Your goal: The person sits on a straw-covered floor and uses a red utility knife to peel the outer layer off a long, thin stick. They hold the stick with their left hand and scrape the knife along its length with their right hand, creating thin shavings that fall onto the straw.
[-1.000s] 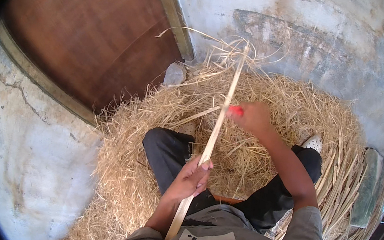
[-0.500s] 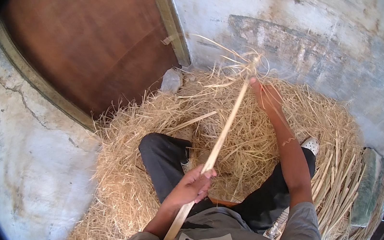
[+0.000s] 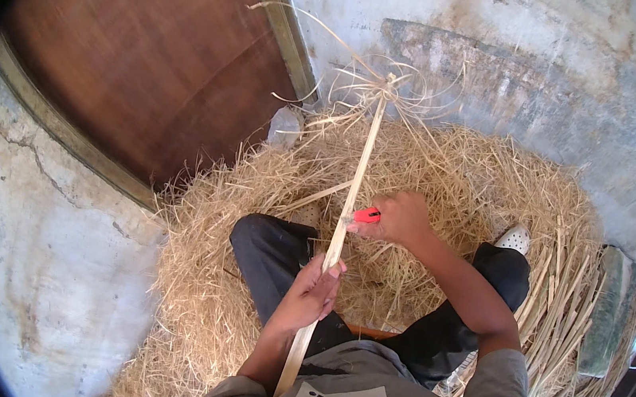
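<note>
A long pale bamboo strip [image 3: 359, 173] slants from my lap up toward the wall, its far end frayed into a tuft of thin curled shavings [image 3: 389, 87]. My left hand [image 3: 311, 291] is wrapped round the strip's lower part, near my left thigh. In my right hand [image 3: 399, 219] is a red utility knife [image 3: 367, 215], gripped with its front end against the strip a little beyond my left hand. The blade itself is too small to make out.
A deep heap of straw-like shavings [image 3: 201, 295] surrounds my legs. Cut bamboo strips [image 3: 552, 310] lie in a pile at the right, beside a green block [image 3: 609, 313]. A brown door [image 3: 152, 56] and a weathered wall [image 3: 509, 87] stand ahead.
My right hand has come back from the strip's far end to near my left hand, and the red knife now shows. The strip has swung left at its tip.
</note>
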`<state>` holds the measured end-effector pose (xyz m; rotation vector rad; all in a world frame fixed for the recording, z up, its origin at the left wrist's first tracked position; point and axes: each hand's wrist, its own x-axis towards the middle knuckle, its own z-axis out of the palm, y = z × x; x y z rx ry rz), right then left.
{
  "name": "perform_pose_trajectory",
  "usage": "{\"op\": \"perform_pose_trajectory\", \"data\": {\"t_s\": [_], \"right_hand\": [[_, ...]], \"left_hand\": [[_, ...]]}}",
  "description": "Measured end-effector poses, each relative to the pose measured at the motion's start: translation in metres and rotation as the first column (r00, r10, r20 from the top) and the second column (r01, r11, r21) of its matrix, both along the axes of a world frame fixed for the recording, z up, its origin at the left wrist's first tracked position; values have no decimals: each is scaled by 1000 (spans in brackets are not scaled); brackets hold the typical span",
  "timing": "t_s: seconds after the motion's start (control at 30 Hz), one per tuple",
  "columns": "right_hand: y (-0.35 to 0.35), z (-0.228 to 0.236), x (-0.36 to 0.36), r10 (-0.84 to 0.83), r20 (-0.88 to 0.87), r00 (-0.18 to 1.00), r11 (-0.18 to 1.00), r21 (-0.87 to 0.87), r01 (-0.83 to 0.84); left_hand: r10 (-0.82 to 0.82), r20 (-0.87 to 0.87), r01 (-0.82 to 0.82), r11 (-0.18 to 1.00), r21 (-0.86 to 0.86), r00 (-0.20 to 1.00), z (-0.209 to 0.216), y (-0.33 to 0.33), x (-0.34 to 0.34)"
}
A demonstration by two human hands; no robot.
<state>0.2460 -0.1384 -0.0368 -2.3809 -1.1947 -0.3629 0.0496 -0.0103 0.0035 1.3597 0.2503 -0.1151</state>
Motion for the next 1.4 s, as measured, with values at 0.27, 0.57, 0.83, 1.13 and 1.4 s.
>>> {"op": "perform_pose_trajectory", "data": {"t_s": [0.27, 0.57, 0.83, 1.13, 1.4], "right_hand": [[-9, 4, 67, -284, -480, 830, 942, 24, 335], [3, -3, 11, -80, -168, 983, 993, -97, 64], [0, -4, 47, -237, -308, 921, 965, 33, 260], [-44, -18, 153, -498, -410, 764, 840, -10, 543], [-32, 30, 82, -285, -480, 830, 936, 46, 348]], "left_hand": [[-72, -18, 71, 996, -61, 997, 0, -4, -6], [-53, -6, 53, 997, -47, 999, 1, 5, -11], [-87, -3, 87, 996, -22, 996, 2, -1, -10], [-216, -29, 213, 975, -66, 976, 0, -14, -14], [-125, -72, 126, 992, 17, 990, 8, 1, -13]]}}
